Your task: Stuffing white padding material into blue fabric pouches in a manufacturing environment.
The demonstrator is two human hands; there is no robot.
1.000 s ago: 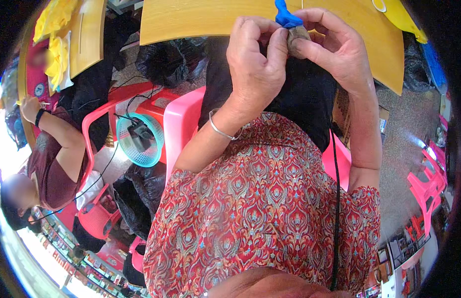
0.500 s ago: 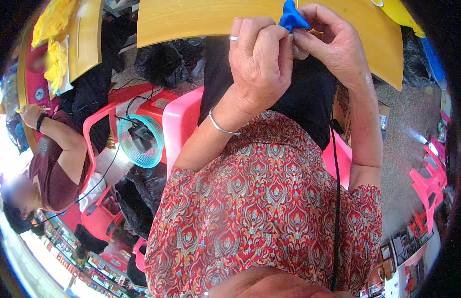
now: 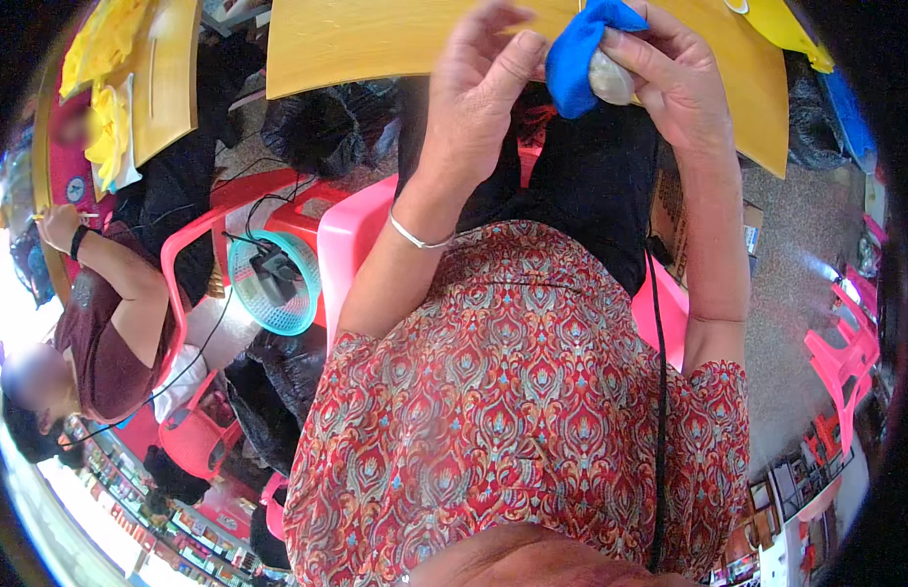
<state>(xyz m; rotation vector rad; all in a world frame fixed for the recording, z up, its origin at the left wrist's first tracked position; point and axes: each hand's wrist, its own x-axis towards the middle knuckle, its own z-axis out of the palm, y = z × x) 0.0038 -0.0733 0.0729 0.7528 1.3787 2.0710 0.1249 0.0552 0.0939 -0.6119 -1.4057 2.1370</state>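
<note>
High in the view, over the near edge of the yellow table [image 3: 376, 49], my right hand [image 3: 684, 83] pinches a small blue cloth piece [image 3: 571, 73]. A pale, rounded lump [image 3: 611, 80] shows at the cloth's side, against my right fingers; I cannot make out what it is. My left hand [image 3: 474, 98] is just left of the cloth and apart from it. Its thumb and fingers are spread, the fingertips smeared by motion, and nothing shows in them. A thin pale stick-like thing peeks out above the cloth, too small to name.
Yellow cloth pieces [image 3: 110, 127] lie on another table at left, where a co-worker's hand [image 3: 58, 230] is. Beside me stand a pink chair [image 3: 341, 245] and a turquoise basket [image 3: 307, 311] holding a black adapter with cords. Yellow material [image 3: 787, 29] lies at the far right.
My left hand has let go of the blue cloth and moved left, its fingers opening. The cloth, bunched up before, now hangs wider in my right hand, with the pale lump showing.
</note>
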